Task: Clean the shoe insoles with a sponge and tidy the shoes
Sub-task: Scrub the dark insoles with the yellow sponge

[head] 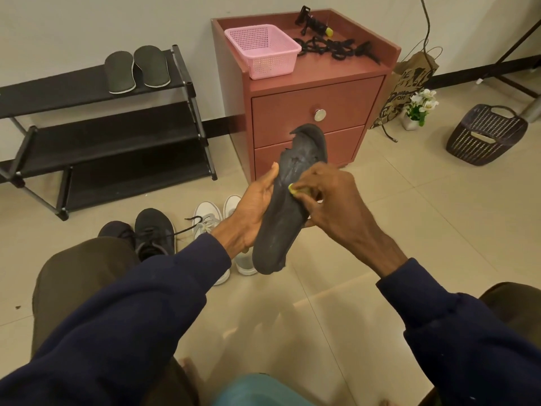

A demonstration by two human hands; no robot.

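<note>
Scrubbing is the step in hand: the left hand (pixel 254 206) cradles the worn black insole (pixel 288 206) upright above the floor, fingers curled behind it, while the right hand (pixel 330 200) pinches a yellow sponge (pixel 293 189) against its middle. Next, I judge, the sponge should sweep toward the heel.

Both sleeved arms reach forward, left hand (pixel 253 206) gripping the insole (pixel 276 238), right hand (pixel 332 197) fingers (pixel 308 178) pinching the sponge (pixel 295 190) against it.

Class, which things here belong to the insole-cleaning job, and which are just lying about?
Job: black insole in left hand; yellow sponge in right hand; two insoles on shoe rack; black sneakers; white sneakers.
Lying about: pink basket; paper bag; potted flowers; dark basket.
</note>
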